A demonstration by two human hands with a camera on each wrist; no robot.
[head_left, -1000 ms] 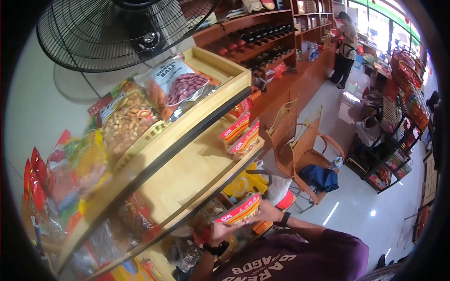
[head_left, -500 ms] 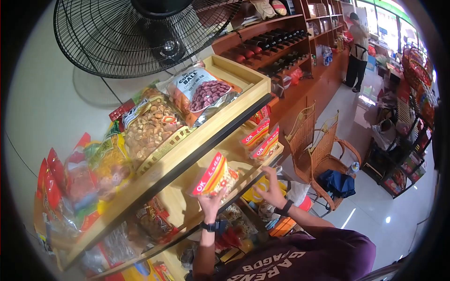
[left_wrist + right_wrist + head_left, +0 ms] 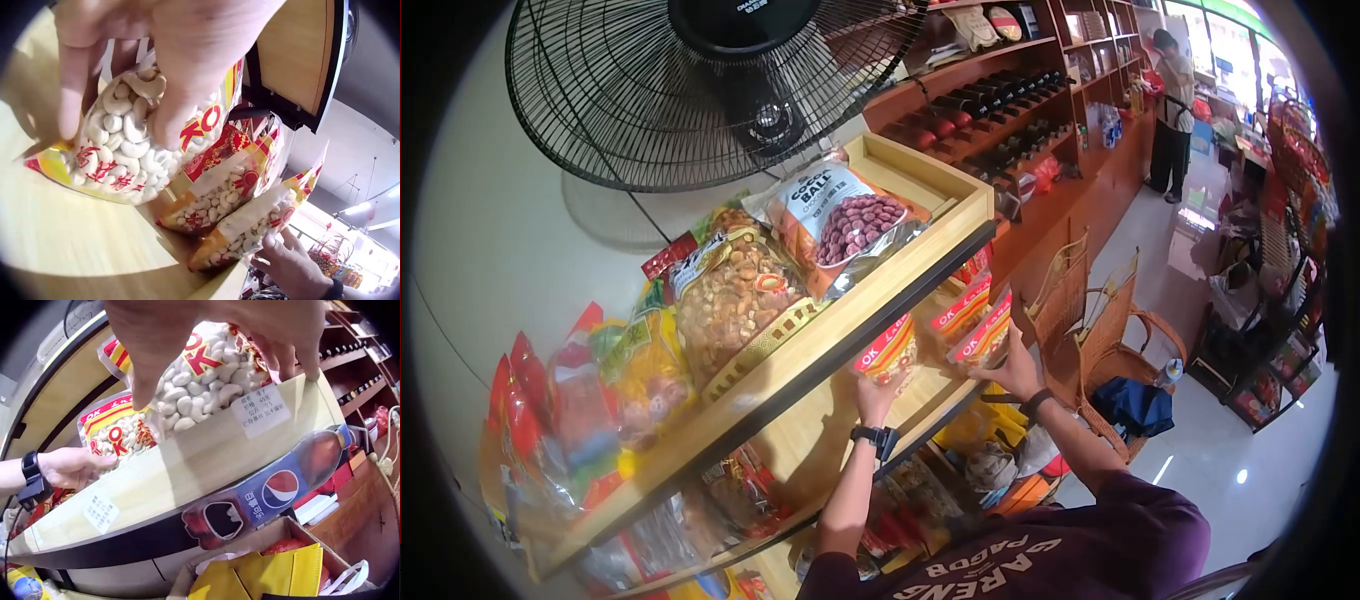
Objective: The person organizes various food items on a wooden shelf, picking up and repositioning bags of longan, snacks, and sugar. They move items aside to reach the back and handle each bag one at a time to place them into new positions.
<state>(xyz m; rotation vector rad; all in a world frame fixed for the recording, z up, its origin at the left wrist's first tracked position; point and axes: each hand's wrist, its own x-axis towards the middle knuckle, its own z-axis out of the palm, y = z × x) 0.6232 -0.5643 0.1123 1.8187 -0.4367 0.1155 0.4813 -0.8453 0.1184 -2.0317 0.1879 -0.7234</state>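
Observation:
My left hand grips a clear bag of cashews with a red and yellow "OK" header, low over the wooden shelf. In the left wrist view the thumb lies across its front and the fingers are on the far side. My right hand holds another such cashew bag at the shelf's right end. Its thumb is at one side of that bag and its fingers are at the other, just above the front lip. A third cashew bag stands directly behind the right-hand one.
The upper shelf's black edge runs close above the left hand; a cocoa ball bag and nut bags lie on it. A fan hangs overhead. Wicker chairs stand to the right. Yellow bags sit below the shelf.
Both hands were on one cashew bag below the shelf front. The left hand then carried it up onto the shelf, while the right let go and moved up right to another bag.

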